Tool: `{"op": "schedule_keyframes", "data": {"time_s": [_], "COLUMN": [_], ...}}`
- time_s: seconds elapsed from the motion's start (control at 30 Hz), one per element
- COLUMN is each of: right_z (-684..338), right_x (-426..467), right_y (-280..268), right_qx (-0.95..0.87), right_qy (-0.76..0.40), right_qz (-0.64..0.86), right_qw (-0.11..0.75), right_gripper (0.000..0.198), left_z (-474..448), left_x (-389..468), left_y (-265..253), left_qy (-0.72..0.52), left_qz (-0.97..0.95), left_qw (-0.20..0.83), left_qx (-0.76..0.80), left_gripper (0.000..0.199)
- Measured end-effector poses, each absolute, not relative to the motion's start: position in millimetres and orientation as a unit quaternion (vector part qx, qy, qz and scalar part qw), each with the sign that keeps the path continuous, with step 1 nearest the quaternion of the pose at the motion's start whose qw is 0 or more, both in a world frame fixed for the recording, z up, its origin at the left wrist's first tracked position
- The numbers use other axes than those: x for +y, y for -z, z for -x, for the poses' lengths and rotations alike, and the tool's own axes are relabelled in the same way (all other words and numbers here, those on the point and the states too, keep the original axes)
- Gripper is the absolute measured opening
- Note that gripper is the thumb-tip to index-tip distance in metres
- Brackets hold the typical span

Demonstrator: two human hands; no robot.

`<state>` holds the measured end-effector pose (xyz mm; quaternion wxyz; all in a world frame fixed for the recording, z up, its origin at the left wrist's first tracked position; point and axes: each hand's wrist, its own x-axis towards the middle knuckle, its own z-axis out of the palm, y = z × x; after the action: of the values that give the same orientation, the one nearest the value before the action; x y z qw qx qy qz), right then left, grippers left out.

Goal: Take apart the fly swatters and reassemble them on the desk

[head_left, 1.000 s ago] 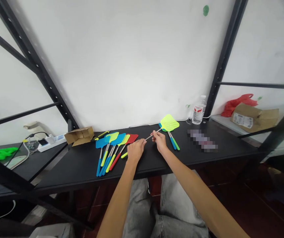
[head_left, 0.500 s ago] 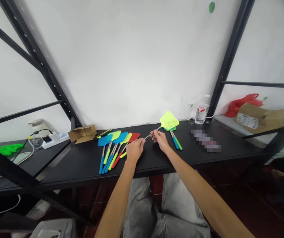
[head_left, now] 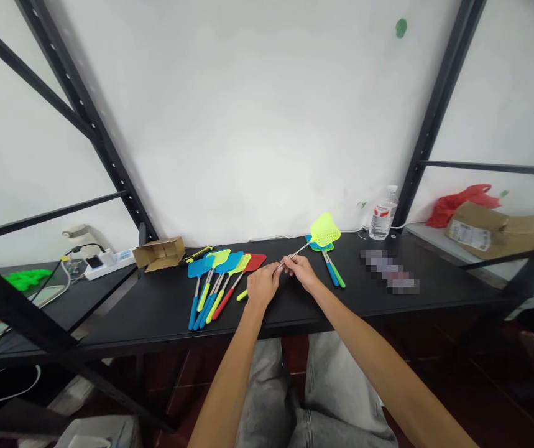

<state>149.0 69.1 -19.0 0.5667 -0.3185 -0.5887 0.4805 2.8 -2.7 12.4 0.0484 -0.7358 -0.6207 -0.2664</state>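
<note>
Both hands are closed on one yellow fly swatter (head_left: 326,230), held slanting above the black table (head_left: 155,311). My left hand (head_left: 263,283) wraps round its lower part, and the yellow handle end sticks out on the left. Close beside it, my right hand (head_left: 300,272) pinches the thin metal rod. The yellow head points up and to the right. Behind that head lie a blue swatter (head_left: 332,274) and a green swatter (head_left: 338,274). Left of my hands, several blue and yellow swatters and a red swatter (head_left: 253,264) lie fanned out with handles toward me.
An open cardboard box (head_left: 159,254) and a yellow-black cutter (head_left: 199,253) lie at the back left. A water bottle (head_left: 383,214) stands at the back right, near a blurred packet (head_left: 389,271). Black metal posts (head_left: 439,99) rise at both sides. Behind is a white wall.
My right hand has slid down the rod and now sits against my left hand. The view has shifted slightly, and the yellow swatter stays in both hands.
</note>
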Motion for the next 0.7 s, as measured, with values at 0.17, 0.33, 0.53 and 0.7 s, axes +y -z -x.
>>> {"op": "schedule_keyframes", "data": {"time_s": [0.17, 0.33, 0.53, 0.7], "right_z": [-150, -153, -153, -153], "right_x": [70, 72, 68, 64], "right_y": [20, 17, 16, 16], "right_qx": [-0.542, -0.429, -0.465, -0.549], "right_qy": [-0.491, -0.486, -0.495, -0.489], "right_qz": [0.327, 0.354, 0.349, 0.329], "right_qw": [0.598, 0.673, 0.646, 0.593], "right_gripper": [0.046, 0.049, 0.050, 0.048], "left_z": [-7, 0, 11, 9], "left_x": [0, -3, -4, -6], "left_y": [-14, -13, -11, -11], "left_qy": [0.262, 0.243, 0.260, 0.282], "left_qz": [0.741, 0.738, 0.734, 0.721], "left_qw": [0.045, 0.044, 0.041, 0.068], "left_qx": [-0.617, -0.627, -0.626, -0.629], "left_gripper": [0.042, 0.040, 0.036, 0.032]}}
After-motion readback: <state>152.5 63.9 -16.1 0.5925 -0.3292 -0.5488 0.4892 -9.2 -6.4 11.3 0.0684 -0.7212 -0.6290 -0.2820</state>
